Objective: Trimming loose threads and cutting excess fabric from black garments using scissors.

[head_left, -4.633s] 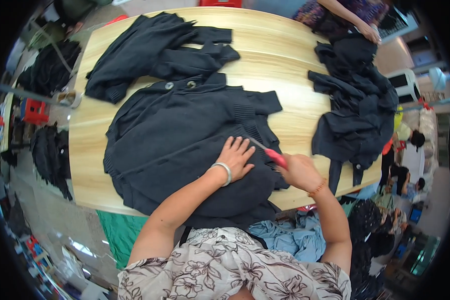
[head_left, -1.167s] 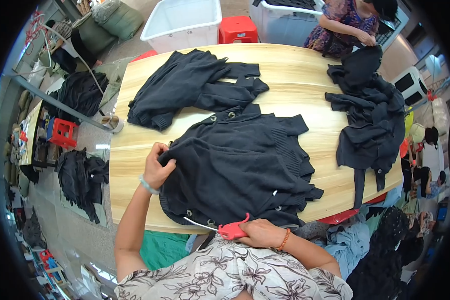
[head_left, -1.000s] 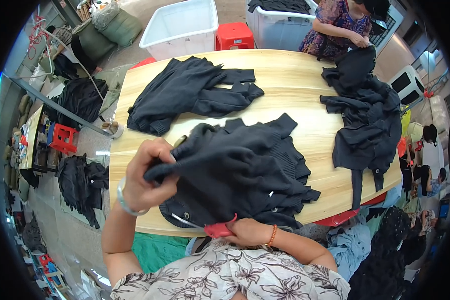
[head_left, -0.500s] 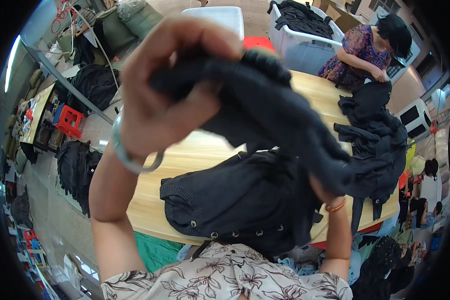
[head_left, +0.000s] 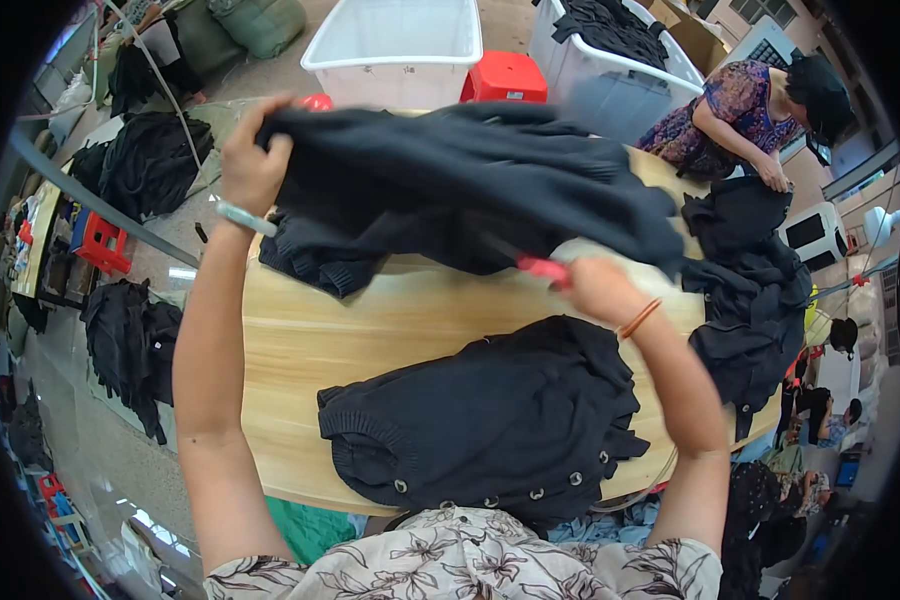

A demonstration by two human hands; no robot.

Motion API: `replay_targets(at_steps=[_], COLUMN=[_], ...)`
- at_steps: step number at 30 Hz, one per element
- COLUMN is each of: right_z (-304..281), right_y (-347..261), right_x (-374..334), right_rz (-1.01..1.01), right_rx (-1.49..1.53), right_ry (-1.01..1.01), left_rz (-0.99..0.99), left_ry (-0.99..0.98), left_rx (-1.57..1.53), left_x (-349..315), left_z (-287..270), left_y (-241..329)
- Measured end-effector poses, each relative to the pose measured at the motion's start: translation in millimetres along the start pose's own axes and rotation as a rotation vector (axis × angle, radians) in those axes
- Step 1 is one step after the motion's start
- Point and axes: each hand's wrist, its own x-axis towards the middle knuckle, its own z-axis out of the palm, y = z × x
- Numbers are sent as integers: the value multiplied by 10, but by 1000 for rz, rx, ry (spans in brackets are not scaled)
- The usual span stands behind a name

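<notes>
My left hand (head_left: pixel 255 165) grips the upper left end of a black knitted garment (head_left: pixel 460 180), stretched in the air over the far half of the wooden table (head_left: pixel 300 345). Below its left end a ribbed part hangs or lies; which one I cannot tell. My right hand (head_left: pixel 605 292) is closed round a small red-handled tool (head_left: pixel 543 268), whose thin front end is smeared by motion near the garment's lower edge. Close to me a black buttoned cardigan (head_left: pixel 480 415) lies on the table, ribbed edge to the left, with several buttons along its near side.
Past the table stand a white bin (head_left: pixel 395 65), a red stool (head_left: pixel 507 78) and another bin heaped with black clothes (head_left: pixel 610 35). At far right, a co-worker (head_left: pixel 720 115) handles dark garments piled along the table (head_left: pixel 750 280). More black garments (head_left: pixel 135 340) lie on the floor at left.
The black garment has moved away from me, from close in front to over the table's far side, and is spread wider. The red-handled tool now shows in my right hand.
</notes>
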Motion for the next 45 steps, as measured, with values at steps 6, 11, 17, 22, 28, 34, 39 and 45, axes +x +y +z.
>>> replay_targets(at_steps=[6,11,17,22,28,34,39,45], right_z=[1129,1595,1832,2042,2021,2202,1955,1660], right_y=[-67,220,291,472,454,554,678,513], right_x=[-537,-1111,-1464,-1827,-2268,-2687,-3163,-3727], right_rz=[178,425,418,426,368,318,149,-169], right_rx=[261,382,459,473,452,128,199,479], right_ry=[-137,-31,93,182,205,234,654,106], left_rz=[-596,-682,122,-186,-6,4,171,133], left_ry=[-377,-527,-917,-730,-771,-720,-711,-811], left_rx=[81,-809,-1550,-1989,-1948,-1941,-1165,-66], left_x=[-1708,-1860,-1716,-1701,-2081,-2426,-2525,-3581], left_z=[-133,-341,-527,-572,-547,-444,-72,500], left_y=[-1071,846,2597,3450,4039,4482,4290,3808])
